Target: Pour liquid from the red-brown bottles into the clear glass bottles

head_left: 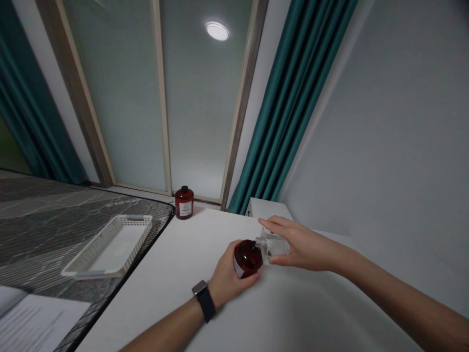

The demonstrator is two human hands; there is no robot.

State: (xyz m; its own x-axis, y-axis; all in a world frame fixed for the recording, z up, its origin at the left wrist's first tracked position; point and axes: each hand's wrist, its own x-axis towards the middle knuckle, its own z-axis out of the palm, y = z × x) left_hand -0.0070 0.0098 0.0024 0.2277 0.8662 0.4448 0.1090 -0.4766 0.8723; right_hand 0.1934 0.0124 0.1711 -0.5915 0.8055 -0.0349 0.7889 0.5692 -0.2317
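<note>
My left hand (229,278), with a dark watch on its wrist, is wrapped round a dark red bottle (248,256) with a white label, tilted over the white table (176,274). In my right hand (298,242) is a clear bottle (275,246), tipped sideways so its neck meets the mouth of the red one. Whether liquid passes between them I cannot tell. Farther back on the table, a second red bottle (184,203) with a black cap and white label stands upright.
Left of the table, a white perforated basket (106,271) lies on a grey patterned surface (40,239), with printed papers (44,318) nearer me. A small white cabinet (271,208) stands beyond the table, by a teal curtain (278,112). A pale wall (395,132) rises on the right.
</note>
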